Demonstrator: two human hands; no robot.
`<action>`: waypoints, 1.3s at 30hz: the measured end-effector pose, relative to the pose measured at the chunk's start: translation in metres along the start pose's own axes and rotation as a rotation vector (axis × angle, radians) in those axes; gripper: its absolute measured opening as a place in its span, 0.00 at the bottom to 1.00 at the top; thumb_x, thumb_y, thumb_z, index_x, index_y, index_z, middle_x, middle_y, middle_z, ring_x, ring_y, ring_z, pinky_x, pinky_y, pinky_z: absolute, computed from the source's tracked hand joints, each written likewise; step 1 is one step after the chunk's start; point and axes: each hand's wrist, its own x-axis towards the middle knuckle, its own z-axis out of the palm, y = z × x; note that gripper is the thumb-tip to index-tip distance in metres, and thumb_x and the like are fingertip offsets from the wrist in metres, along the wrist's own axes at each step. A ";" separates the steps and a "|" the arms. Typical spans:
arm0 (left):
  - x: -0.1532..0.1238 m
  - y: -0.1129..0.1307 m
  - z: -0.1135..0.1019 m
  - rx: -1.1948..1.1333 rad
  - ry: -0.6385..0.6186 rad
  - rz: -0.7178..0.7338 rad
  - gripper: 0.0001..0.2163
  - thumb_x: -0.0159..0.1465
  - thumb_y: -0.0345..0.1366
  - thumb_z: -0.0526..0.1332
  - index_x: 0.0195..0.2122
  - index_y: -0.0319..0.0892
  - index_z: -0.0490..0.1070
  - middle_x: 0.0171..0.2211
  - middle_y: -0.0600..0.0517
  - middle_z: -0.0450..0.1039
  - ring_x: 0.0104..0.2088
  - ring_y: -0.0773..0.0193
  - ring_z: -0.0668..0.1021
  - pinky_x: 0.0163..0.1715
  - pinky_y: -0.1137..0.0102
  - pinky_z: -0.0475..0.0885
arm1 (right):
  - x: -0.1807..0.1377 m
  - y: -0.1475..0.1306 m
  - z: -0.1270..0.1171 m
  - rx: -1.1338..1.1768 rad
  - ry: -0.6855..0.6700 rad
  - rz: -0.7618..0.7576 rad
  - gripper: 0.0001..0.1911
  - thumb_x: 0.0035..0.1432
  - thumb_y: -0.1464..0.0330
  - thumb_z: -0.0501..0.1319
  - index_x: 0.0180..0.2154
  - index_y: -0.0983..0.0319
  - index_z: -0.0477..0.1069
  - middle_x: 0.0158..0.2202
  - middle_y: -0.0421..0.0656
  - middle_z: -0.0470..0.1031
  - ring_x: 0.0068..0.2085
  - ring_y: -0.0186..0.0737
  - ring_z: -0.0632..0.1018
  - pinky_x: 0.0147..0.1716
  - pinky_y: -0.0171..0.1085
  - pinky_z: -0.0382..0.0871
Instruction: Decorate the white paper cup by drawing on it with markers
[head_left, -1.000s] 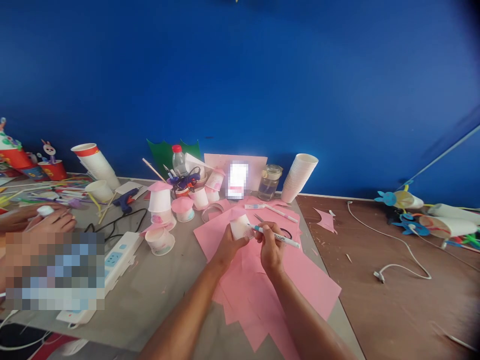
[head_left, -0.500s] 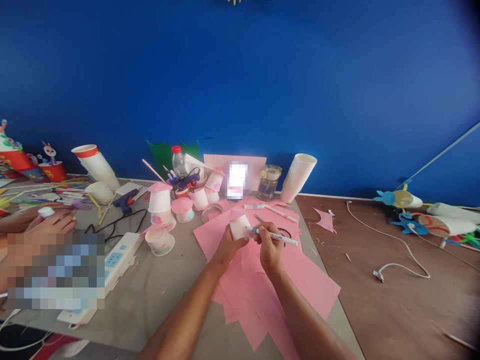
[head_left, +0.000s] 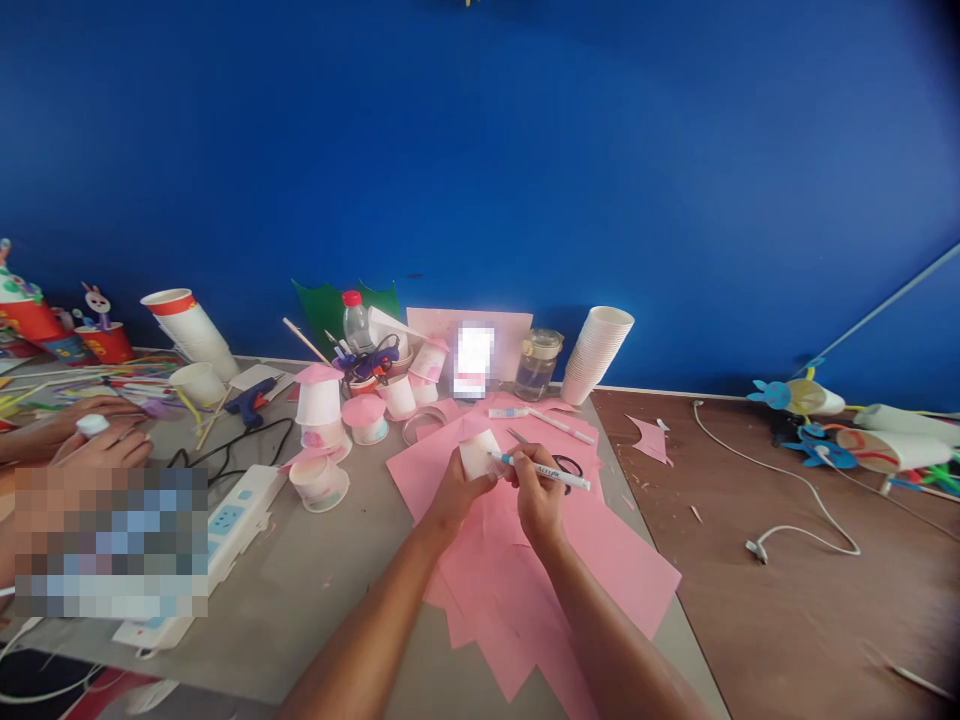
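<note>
White paper forms the cup (head_left: 480,450) just below the frame's centre, pinched between thumb and fingers of the left hand (head_left: 452,494); rightward, the right hand (head_left: 541,497) pinches a marker (head_left: 561,476), tip at the cup, above pink sheets (head_left: 502,600).

Left grip (head_left: 452,492) holds cup (head_left: 478,450), right grip (head_left: 540,492) marker (head_left: 576,481).

Tilted white cup (head_left: 478,453) — slanted white marker (head_left: 576,482)
</note>
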 end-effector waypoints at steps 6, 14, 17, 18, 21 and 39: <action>0.001 -0.004 -0.002 0.003 0.028 -0.014 0.19 0.52 0.37 0.72 0.42 0.43 0.69 0.37 0.52 0.72 0.41 0.59 0.73 0.42 0.66 0.67 | 0.001 0.001 -0.002 -0.026 -0.019 0.009 0.08 0.53 0.66 0.56 0.24 0.60 0.67 0.19 0.36 0.65 0.23 0.33 0.64 0.24 0.35 0.60; 0.001 -0.002 -0.001 0.002 -0.006 0.006 0.17 0.51 0.37 0.72 0.40 0.42 0.69 0.35 0.52 0.73 0.39 0.59 0.74 0.41 0.65 0.67 | 0.000 0.003 -0.002 0.015 -0.017 -0.012 0.09 0.54 0.66 0.57 0.24 0.60 0.67 0.20 0.36 0.65 0.23 0.33 0.65 0.24 0.35 0.59; 0.001 -0.002 -0.001 0.010 0.008 -0.012 0.17 0.52 0.36 0.71 0.41 0.42 0.69 0.36 0.52 0.73 0.41 0.58 0.74 0.43 0.65 0.67 | 0.000 0.003 -0.002 0.003 -0.023 0.000 0.09 0.55 0.65 0.57 0.25 0.60 0.67 0.20 0.36 0.66 0.24 0.34 0.65 0.24 0.35 0.59; 0.001 -0.002 -0.002 0.018 0.023 -0.019 0.18 0.52 0.36 0.71 0.41 0.42 0.69 0.37 0.52 0.73 0.41 0.58 0.74 0.43 0.65 0.67 | 0.000 0.004 -0.002 -0.001 -0.027 0.002 0.09 0.55 0.65 0.57 0.25 0.60 0.67 0.20 0.36 0.66 0.24 0.34 0.66 0.24 0.35 0.59; 0.001 -0.003 -0.002 0.030 0.042 -0.025 0.18 0.52 0.36 0.72 0.41 0.43 0.69 0.37 0.52 0.73 0.41 0.58 0.73 0.43 0.65 0.67 | 0.000 0.004 -0.002 -0.013 -0.035 0.004 0.09 0.55 0.64 0.57 0.25 0.60 0.68 0.20 0.36 0.66 0.24 0.34 0.66 0.24 0.35 0.59; -0.001 0.000 -0.003 -0.003 0.012 0.007 0.17 0.53 0.37 0.71 0.42 0.42 0.70 0.39 0.49 0.73 0.43 0.56 0.74 0.44 0.64 0.68 | 0.003 0.012 -0.004 0.129 0.012 0.032 0.10 0.58 0.64 0.58 0.26 0.60 0.68 0.20 0.36 0.66 0.23 0.33 0.66 0.24 0.34 0.60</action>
